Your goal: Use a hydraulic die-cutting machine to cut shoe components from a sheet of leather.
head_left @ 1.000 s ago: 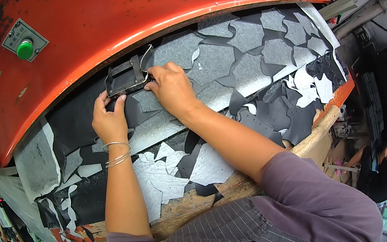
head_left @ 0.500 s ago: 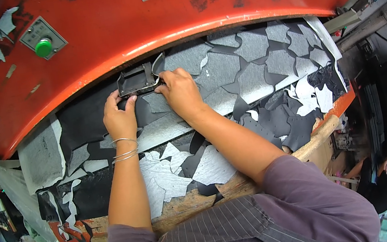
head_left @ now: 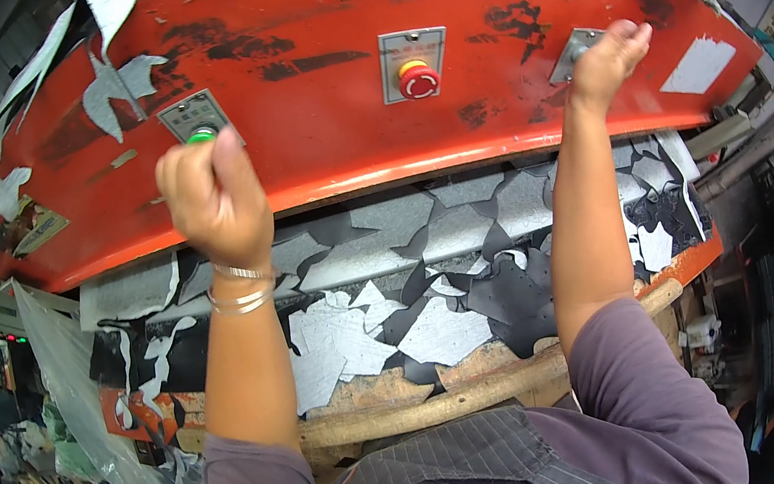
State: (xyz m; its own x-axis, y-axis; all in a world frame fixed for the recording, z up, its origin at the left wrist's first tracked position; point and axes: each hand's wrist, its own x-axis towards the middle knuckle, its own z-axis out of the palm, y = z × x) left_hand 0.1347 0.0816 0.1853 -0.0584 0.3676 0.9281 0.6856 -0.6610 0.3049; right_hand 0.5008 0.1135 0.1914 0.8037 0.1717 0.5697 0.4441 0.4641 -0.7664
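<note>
My left hand [head_left: 215, 190] is raised in a loose fist in front of the left green push button [head_left: 202, 132], partly covering it; whether it touches the button I cannot tell. No object shows in that hand. My right hand [head_left: 610, 65] lies over the right button plate [head_left: 569, 61], its fingers stretched out and holding nothing; the button there is hidden behind it. Both buttons sit on the front of a red press beam [head_left: 320, 141]. Beneath the beam lies grey-and-black sheet material [head_left: 377, 243] with cut outlines in it. The metal cutting die is out of sight.
A red stop button [head_left: 418, 80] sits midway along the beam. Loose cut pieces [head_left: 444, 331] and black scraps lie along the near side of the bed, behind a wooden rail [head_left: 452, 396]. Clear plastic sheeting [head_left: 63, 369] hangs at the left.
Both hands have let go of the metal cutting die and moved up and apart to the two button plates. The view has tilted upward, showing more of the beam.
</note>
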